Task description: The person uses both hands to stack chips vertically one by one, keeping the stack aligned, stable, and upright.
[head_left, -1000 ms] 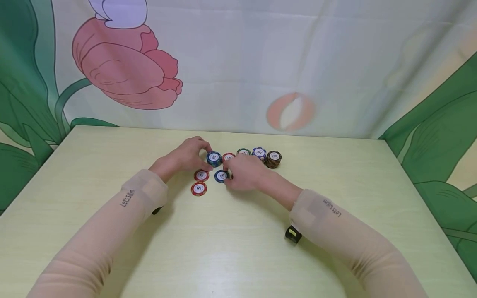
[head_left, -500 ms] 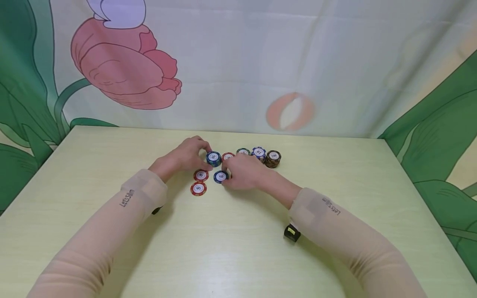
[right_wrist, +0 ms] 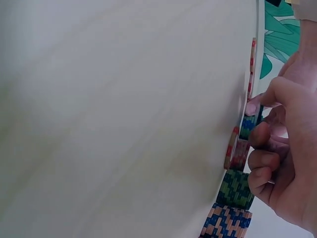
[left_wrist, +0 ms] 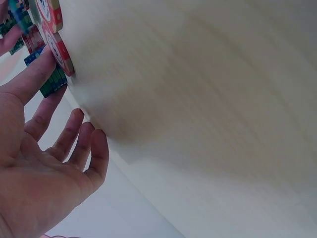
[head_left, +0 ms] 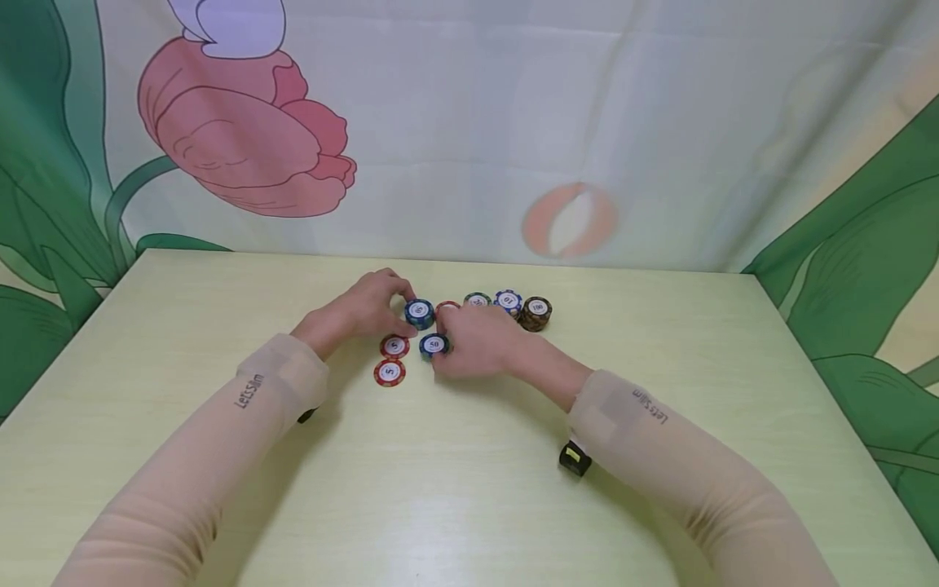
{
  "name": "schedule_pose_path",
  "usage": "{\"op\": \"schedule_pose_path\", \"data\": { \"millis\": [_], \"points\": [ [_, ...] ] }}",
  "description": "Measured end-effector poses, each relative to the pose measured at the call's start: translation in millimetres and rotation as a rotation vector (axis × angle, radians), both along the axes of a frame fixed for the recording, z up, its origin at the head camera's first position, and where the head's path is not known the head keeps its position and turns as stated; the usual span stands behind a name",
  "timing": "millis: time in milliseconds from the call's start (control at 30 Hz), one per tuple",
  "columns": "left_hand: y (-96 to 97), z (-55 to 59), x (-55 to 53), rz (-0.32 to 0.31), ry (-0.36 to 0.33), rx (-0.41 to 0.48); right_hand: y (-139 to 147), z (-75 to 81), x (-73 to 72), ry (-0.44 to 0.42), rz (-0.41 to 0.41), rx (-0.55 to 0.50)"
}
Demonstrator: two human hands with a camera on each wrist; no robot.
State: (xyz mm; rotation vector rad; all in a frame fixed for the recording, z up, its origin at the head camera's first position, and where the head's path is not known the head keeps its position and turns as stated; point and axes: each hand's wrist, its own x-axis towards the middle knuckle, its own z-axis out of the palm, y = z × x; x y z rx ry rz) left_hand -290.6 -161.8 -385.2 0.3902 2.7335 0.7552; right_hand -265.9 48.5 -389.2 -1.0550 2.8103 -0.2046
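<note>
In the head view my left hand (head_left: 367, 304) holds a short stack of blue-green poker chips (head_left: 420, 313), its top chip marked 50, between thumb and index finger; the other fingers extend free in the left wrist view. My right hand (head_left: 480, 338) pinches a blue poker chip (head_left: 434, 344) marked 50 between thumb and fingers, just in front of that stack. Two red chips marked 5 lie flat beside the left thumb: the farther red chip (head_left: 394, 346) and the nearer red chip (head_left: 390, 372). A red chip stack (right_wrist: 241, 154) is partly hidden behind the right hand in the head view.
Right of the red stack, in a row, stand a green chip stack (head_left: 477, 300), a blue-and-tan stack (head_left: 508, 302) and a dark brown stack (head_left: 537, 311). One red chip (right_wrist: 231, 148) lies before the red stack. Behind the pale table (head_left: 469, 489) hangs a printed curtain (head_left: 440, 130).
My right hand's thumb has shifted under the near edge of the blue chip, and the chip has turned and risen slightly. My left hand stays at the stack.
</note>
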Motion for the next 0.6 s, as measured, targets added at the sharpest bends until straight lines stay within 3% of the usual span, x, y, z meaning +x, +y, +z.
{"op": "schedule_pose_path", "data": {
  "millis": [233, 600],
  "points": [
    [-1.3, -0.1, -0.7, -0.012, 0.015, 0.001, -2, 4.3, -3.5, 0.006, -0.045, -0.101],
    [-1.9, -1.6, -1.2, -0.035, 0.031, 0.008, -10, -1.0, -8.2, 0.04, -0.097, -0.137]
  ]
}}
